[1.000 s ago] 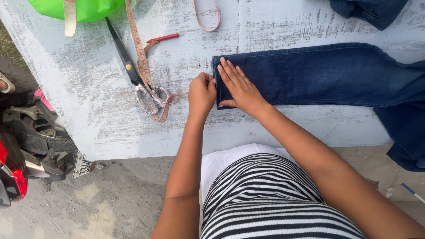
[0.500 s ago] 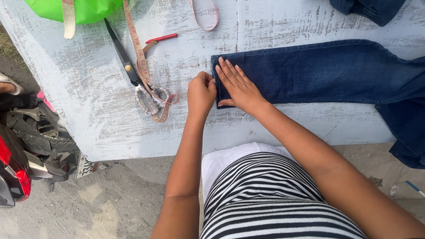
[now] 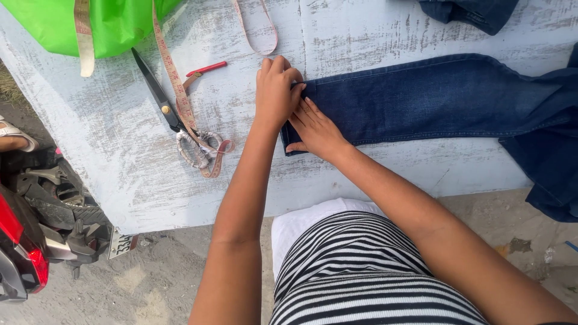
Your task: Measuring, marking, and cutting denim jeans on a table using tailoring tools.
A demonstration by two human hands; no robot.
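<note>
A dark blue jeans leg (image 3: 433, 99) lies flat across a worn pale blue table (image 3: 120, 150). My left hand (image 3: 276, 90) is curled over the far corner of the leg's hem, fingers closed on the denim edge. My right hand (image 3: 316, 129) lies flat on the hem just beside it, fingers spread and pressing the cloth down. Both hands touch at the hem end.
Black scissors (image 3: 171, 114) with wrapped handles lie left of my hands, a measuring tape (image 3: 180, 102) draped over them. A small red-handled tool (image 3: 205, 69) sits beyond. A green bag (image 3: 90, 24) is at the far left, more denim (image 3: 469, 12) at the far right. A motorbike (image 3: 36, 235) stands below the table edge.
My left hand has moved from the near side of the hem up to its far corner. The right hand stayed on the hem, shifted slightly. The camera view moved closer.
</note>
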